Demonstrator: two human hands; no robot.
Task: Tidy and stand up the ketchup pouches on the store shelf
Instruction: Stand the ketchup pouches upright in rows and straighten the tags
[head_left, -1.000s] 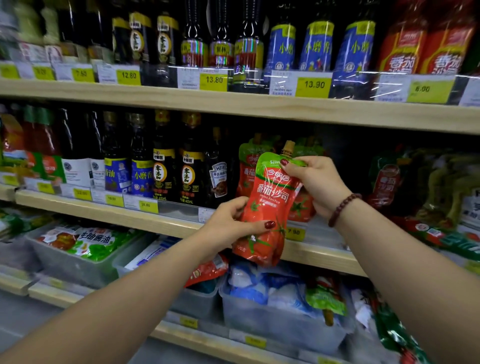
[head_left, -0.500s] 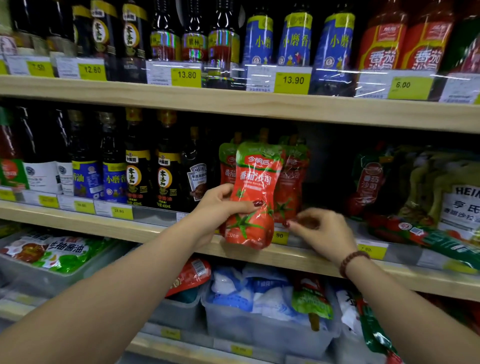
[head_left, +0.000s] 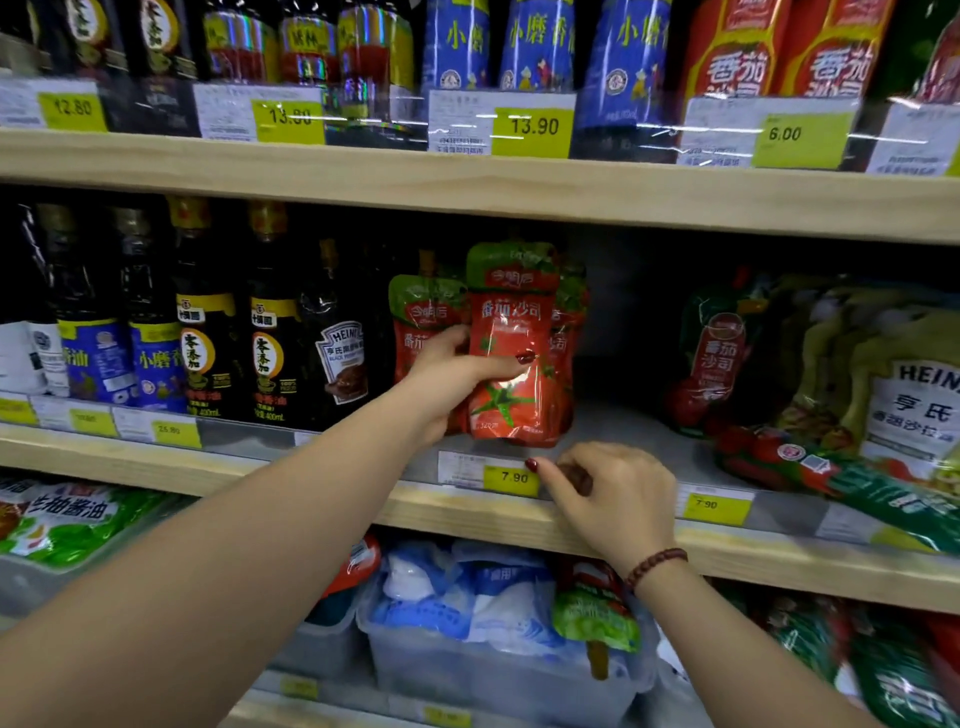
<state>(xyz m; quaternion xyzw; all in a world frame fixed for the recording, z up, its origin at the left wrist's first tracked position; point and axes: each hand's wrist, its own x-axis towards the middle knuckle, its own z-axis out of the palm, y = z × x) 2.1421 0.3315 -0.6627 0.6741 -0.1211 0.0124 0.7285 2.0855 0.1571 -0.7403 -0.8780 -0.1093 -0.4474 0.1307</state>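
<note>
The left hand holds the front ketchup pouch upright on the middle shelf. Its grip is closed round the pouch, with the thumb laid across the red front and the fingers hidden behind. The pouch's base sits on the shelf just behind the 7.90 price tag. 2 more ketchup pouches stand right behind it, one at its left and one at its right, all touching.

The right hand is lower, at the shelf's front edge. Its grip is curled in with nothing visible in it, and the index fingertip is beside the price tag. A beaded bracelet circles that wrist.

Further right, well apart from the standing group, another ketchup pouch leans back in shadow. A flat pouch lies near the shelf edge, in front of Heinz salad dressing packs. Left of the pouches stand a Heinz sauce bottle and dark soy sauce bottles.
</note>
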